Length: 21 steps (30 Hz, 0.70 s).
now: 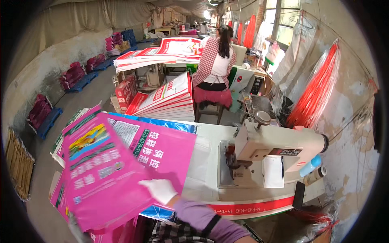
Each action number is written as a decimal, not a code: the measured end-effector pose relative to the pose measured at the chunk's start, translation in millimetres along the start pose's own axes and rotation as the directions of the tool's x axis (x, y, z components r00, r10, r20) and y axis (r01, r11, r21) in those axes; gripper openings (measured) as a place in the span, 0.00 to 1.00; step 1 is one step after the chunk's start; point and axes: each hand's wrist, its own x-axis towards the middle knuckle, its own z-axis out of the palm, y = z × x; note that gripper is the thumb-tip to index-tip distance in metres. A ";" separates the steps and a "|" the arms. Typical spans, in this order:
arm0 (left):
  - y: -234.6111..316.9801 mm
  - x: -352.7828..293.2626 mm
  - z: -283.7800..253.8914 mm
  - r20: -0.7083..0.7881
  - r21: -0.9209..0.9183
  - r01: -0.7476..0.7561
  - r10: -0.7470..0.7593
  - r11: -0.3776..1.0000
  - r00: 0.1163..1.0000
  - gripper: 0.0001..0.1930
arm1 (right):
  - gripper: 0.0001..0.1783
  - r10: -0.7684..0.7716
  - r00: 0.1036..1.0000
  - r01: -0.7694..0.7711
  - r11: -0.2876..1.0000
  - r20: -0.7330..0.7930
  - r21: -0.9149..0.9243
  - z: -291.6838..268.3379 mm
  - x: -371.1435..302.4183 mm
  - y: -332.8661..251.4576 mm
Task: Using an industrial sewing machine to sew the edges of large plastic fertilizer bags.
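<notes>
A magenta printed woven sack [105, 174], smeared by motion, is lifted and tilted at the left of the table. My right hand [159, 191], in a white glove below a purple sleeve, is closed on its right edge. At the sack's lower left edge, a blurred greyish patch [75, 224] may be my left hand; its fingers cannot be made out. Under the lifted sack, another magenta sack [172, 150] lies flat on the table with more sacks. To the right stands a white industrial sewing machine [279, 141], apart from my right hand.
A person [216, 60] in a checked top sits ahead, facing away, beside stacked red-and-white sacks [166, 97]. Red thread or strands [318, 89] hang on the right wall. Blue pallets [83, 82] with magenta bundles line the left wall. A dark phone-like object [298, 195] rests at the table's near edge.
</notes>
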 end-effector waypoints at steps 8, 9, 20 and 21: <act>-12.2 -192.3 -90.1 -0.511 0.272 0.198 -0.033 0.942 0.859 0.28 | 0.10 -0.089 0.919 0.106 0.994 0.384 -0.023 174.8 13.5 -136.5; -36.2 -197.6 -96.9 -0.534 0.037 0.249 -0.191 0.968 0.823 0.28 | 0.10 -0.169 0.931 0.202 0.977 0.324 -0.073 194.8 3.9 -118.6; -207.2 -162.9 -103.2 -0.520 0.235 0.297 -0.139 0.925 0.843 0.12 | 0.13 0.145 0.989 -0.144 0.989 0.041 -0.019 277.8 -108.0 -4.6; -209.3 -154.0 -106.0 -0.489 0.226 0.220 -0.084 0.949 0.868 0.14 | 0.13 0.222 0.975 -0.222 0.975 0.031 0.000 287.8 -118.6 7.1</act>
